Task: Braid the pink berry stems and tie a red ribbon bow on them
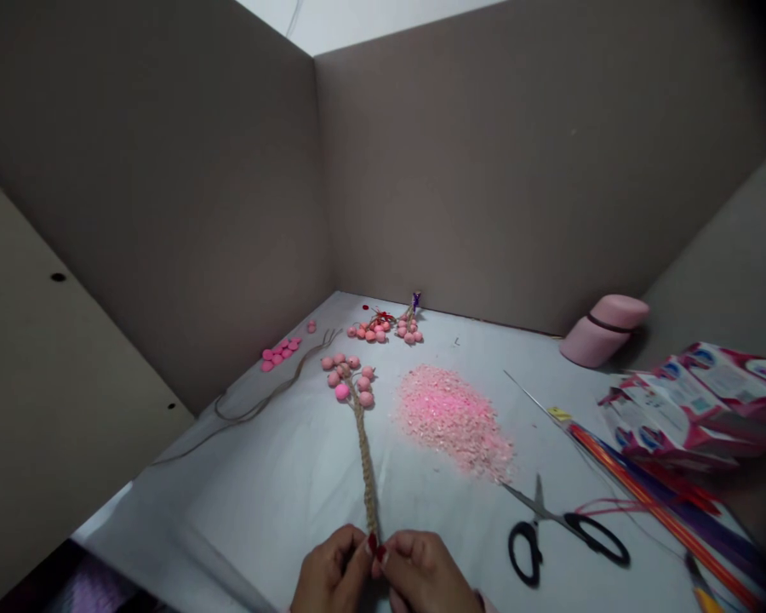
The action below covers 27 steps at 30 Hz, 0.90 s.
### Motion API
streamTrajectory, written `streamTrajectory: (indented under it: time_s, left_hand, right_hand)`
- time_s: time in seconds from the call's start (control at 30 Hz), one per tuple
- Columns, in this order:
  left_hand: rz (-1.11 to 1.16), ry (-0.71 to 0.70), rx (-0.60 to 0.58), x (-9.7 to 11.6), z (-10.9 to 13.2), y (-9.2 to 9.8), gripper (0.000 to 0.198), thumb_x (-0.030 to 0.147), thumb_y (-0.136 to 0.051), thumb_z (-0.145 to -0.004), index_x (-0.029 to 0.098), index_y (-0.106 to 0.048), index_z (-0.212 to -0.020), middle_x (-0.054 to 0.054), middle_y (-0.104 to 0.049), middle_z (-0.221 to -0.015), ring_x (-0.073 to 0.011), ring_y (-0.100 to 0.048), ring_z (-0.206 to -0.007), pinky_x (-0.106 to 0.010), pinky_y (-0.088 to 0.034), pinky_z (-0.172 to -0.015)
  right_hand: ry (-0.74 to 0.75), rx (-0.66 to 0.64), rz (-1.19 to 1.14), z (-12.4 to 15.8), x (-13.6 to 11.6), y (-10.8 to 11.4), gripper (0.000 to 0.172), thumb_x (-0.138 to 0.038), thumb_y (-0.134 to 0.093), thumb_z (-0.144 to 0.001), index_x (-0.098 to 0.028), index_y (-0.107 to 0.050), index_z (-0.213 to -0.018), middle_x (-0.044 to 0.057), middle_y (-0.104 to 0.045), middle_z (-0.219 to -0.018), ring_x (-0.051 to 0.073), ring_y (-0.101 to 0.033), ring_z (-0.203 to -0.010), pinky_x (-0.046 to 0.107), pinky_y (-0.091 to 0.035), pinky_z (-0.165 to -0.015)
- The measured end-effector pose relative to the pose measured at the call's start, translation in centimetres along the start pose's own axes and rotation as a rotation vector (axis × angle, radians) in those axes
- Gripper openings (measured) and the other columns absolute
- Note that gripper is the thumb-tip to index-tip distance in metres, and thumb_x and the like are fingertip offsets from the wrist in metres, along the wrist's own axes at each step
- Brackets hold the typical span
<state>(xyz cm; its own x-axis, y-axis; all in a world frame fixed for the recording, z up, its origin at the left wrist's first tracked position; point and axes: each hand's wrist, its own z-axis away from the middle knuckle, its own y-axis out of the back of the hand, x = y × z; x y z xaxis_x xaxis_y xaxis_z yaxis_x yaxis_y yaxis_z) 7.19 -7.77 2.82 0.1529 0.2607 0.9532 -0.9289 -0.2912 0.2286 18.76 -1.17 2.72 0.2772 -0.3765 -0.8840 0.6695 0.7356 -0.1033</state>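
Observation:
A braided tan cord (365,451) runs up the table from my fingers and ends in a cluster of pink beads (363,384), one of them brighter than the others. My left hand (335,569) pinches the cord's near end between thumb and fingers. Close against it, my right hand (425,572) is pinched on the same end, fingertips meeting. The bit of cord between the fingertips is mostly hidden. To the right of the braid lies a heap of small pink chips (453,417).
Open black-handled scissors (540,515) lie at right. Beyond them are orange and purple strips (651,485), pink-white boxes (689,409) and a pink bottle (603,330). Loose cord (271,396), pink beads (281,353) and finished-looking bead clusters (371,329) lie further back, before grey partitions (472,170).

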Motion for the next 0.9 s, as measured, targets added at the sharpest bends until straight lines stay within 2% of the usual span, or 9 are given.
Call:
streamTrajectory:
  time_s: [0.17, 0.3, 0.43, 0.5, 0.6, 0.63, 0.7, 0.77, 0.9]
  left_hand:
    - [0.295, 0.181, 0.015, -0.9, -0.4, -0.1, 0.047, 0.060, -0.063, -0.056, 0.014, -0.059, -0.053, -0.001, -0.058, -0.050, -0.0146, -0.050, -0.055, -0.025, -0.038, -0.059]
    - [0.459, 0.265, 0.037, -1.0, -0.5, -0.3, 0.048, 0.058, -0.071, -0.047, 0.012, -0.063, -0.055, -0.001, -0.060, -0.050, -0.0144, -0.051, -0.056, -0.026, -0.038, -0.061]
    - [0.480, 0.263, 0.022, -0.9, -0.5, -0.5, 0.046, 0.057, -0.072, -0.048, 0.013, -0.059, -0.053, 0.002, -0.055, -0.046, -0.0116, -0.046, -0.050, -0.025, -0.035, -0.056]
    - [0.501, 0.280, 0.019, -0.9, -0.5, -0.5, 0.047, 0.059, -0.070, -0.048, 0.014, -0.056, -0.053, 0.003, -0.052, -0.046, -0.0104, -0.042, -0.048, -0.024, -0.032, -0.052]
    - [0.477, 0.263, -0.010, -0.7, -0.6, -0.4, 0.048, 0.060, -0.068, -0.049, 0.014, -0.054, -0.055, 0.005, -0.045, -0.048, -0.0092, -0.037, -0.048, -0.022, -0.028, -0.050]
    - [0.463, 0.247, -0.029, -0.6, -0.6, -0.2, 0.048, 0.060, -0.068, -0.050, 0.015, -0.053, -0.055, 0.005, -0.044, -0.048, -0.0090, -0.036, -0.048, -0.022, -0.028, -0.050]
    - [0.446, 0.215, -0.099, 0.0, -0.6, 0.2, 0.048, 0.061, -0.065, -0.054, 0.015, -0.051, -0.056, 0.005, -0.042, -0.049, -0.0094, -0.035, -0.049, -0.022, -0.028, -0.051]
    - [0.357, 0.163, -0.145, 0.7, -0.5, 0.7, 0.047, 0.063, -0.060, -0.059, 0.016, -0.051, -0.057, 0.004, -0.043, -0.052, -0.0107, -0.037, -0.052, -0.023, -0.031, -0.053]
    - [-0.018, 0.004, -0.143, 1.6, -0.3, 1.5, 0.039, 0.052, -0.045, -0.077, 0.017, -0.052, -0.062, 0.000, -0.052, -0.059, -0.0143, -0.046, -0.060, -0.023, -0.036, -0.060]
  right_hand:
    - [0.029, 0.098, 0.129, 0.4, 0.6, -0.8, 0.043, -0.056, -0.044, -0.071, -0.015, -0.057, -0.066, -0.005, -0.041, -0.037, 0.007, -0.032, -0.031, 0.019, -0.019, -0.034]
    - [0.230, 0.185, 0.429, 0.5, 0.7, -1.0, 0.039, -0.047, -0.043, -0.078, -0.017, -0.054, -0.056, -0.002, -0.044, -0.043, 0.009, -0.037, -0.040, 0.021, -0.021, -0.039]
    - [0.369, 0.092, 0.638, 1.1, -0.1, -0.5, 0.031, -0.037, -0.046, -0.079, -0.019, -0.058, -0.057, 0.000, -0.051, -0.049, 0.012, -0.042, -0.046, 0.023, -0.025, -0.044]
    - [0.390, 0.107, 0.668, 1.6, -1.1, 0.1, 0.031, -0.036, -0.046, -0.079, -0.019, -0.059, -0.058, 0.001, -0.054, -0.050, 0.013, -0.045, -0.047, 0.024, -0.028, -0.046]
    - [0.471, 0.300, 0.601, 2.0, -2.6, 0.8, 0.030, -0.037, -0.040, -0.084, -0.020, -0.059, -0.069, 0.004, -0.060, -0.066, 0.017, -0.054, -0.064, 0.025, -0.036, -0.060]
    - [0.484, 0.320, 0.543, 1.9, -2.9, 0.9, 0.028, -0.038, -0.038, -0.085, -0.020, -0.058, -0.075, 0.006, -0.061, -0.074, 0.018, -0.055, -0.072, 0.025, -0.038, -0.065]
    - [0.440, 0.241, 0.410, 1.5, -3.0, 0.7, 0.027, -0.041, -0.037, -0.085, -0.019, -0.054, -0.081, 0.005, -0.060, -0.076, 0.018, -0.054, -0.074, 0.026, -0.039, -0.068]
    - [0.357, 0.119, 0.291, 0.9, -2.5, 0.3, 0.031, -0.047, -0.040, -0.082, -0.019, -0.049, -0.073, 0.000, -0.053, -0.065, 0.014, -0.049, -0.063, 0.024, -0.037, -0.060]
    - [0.163, -0.058, 0.018, -0.1, -1.5, -0.3, 0.048, -0.066, -0.049, -0.066, -0.019, -0.041, -0.059, -0.009, -0.032, -0.044, 0.006, -0.027, -0.040, 0.020, -0.021, -0.040]
